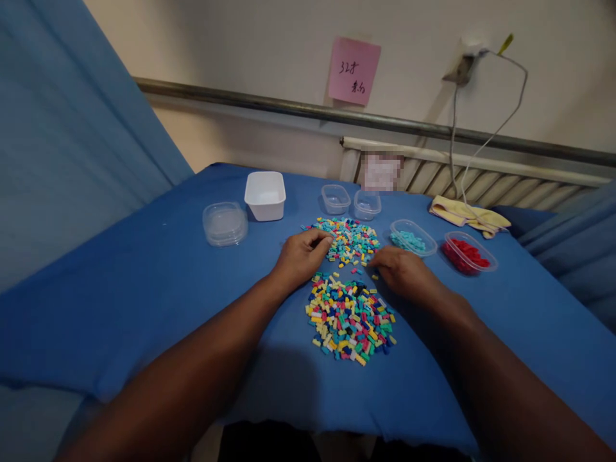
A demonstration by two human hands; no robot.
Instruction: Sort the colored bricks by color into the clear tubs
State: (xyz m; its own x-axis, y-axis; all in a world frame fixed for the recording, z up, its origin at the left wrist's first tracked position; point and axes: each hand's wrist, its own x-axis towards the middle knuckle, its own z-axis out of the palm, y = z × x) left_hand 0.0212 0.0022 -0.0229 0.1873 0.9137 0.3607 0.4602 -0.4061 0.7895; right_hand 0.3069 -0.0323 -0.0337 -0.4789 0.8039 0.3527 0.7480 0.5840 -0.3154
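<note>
Two heaps of small mixed-colour bricks lie on the blue cloth: a near heap (350,317) and a smaller far heap (350,239). My left hand (301,258) rests beside the far heap with its fingers curled, the fingertips touching the heap's left edge. My right hand (403,271) lies knuckles-up at the far heap's right edge, fingers pinched together on the cloth. What either hand holds, if anything, is too small to see.
A clear tray of teal bricks (412,239) and one of red bricks (469,253) sit at the right. Two small clear tubs (335,199) (367,205), a white tub (265,195) and a round clear lid (224,223) stand at the back. A yellow cloth (469,215) lies at the far right.
</note>
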